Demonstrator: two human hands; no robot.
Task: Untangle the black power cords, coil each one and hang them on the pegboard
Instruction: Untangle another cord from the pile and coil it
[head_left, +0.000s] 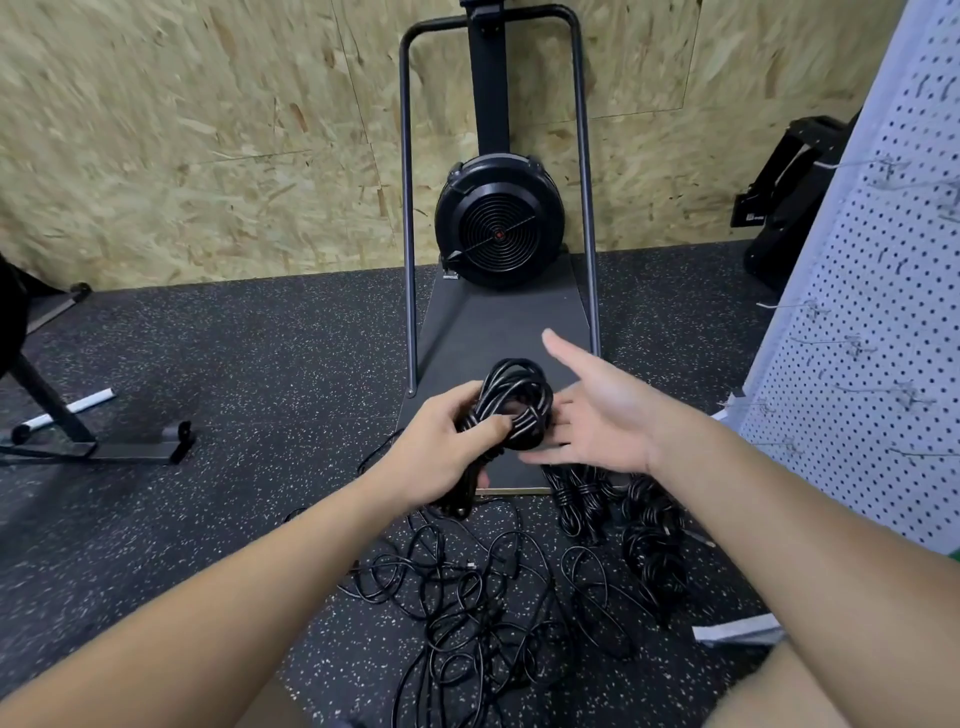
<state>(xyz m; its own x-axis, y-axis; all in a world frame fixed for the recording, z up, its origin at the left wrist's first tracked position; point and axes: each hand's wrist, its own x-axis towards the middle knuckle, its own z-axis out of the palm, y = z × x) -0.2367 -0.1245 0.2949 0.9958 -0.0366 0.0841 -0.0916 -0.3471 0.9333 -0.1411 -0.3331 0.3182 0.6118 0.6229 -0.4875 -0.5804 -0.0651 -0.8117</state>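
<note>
My left hand (447, 452) grips a coiled black power cord (514, 400) at its wrapped waist, and the loop stands up above my fist. Beside the coil on its right, my right hand (597, 415) is spread open with the palm facing left, its fingers just behind the coil. On the floor below lies a loose tangle of black cords (478, 597). To its right lie two coiled cord bundles (576, 499) (652, 540). The white pegboard (878, 332) with metal hooks stands at the right edge.
A black fan machine (498, 223) on a metal frame with a dark base mat (498, 322) stands straight ahead against the chipboard wall. Black equipment legs (78, 426) are at the left, and a black object (795, 182) leans behind the pegboard. The floor is speckled rubber.
</note>
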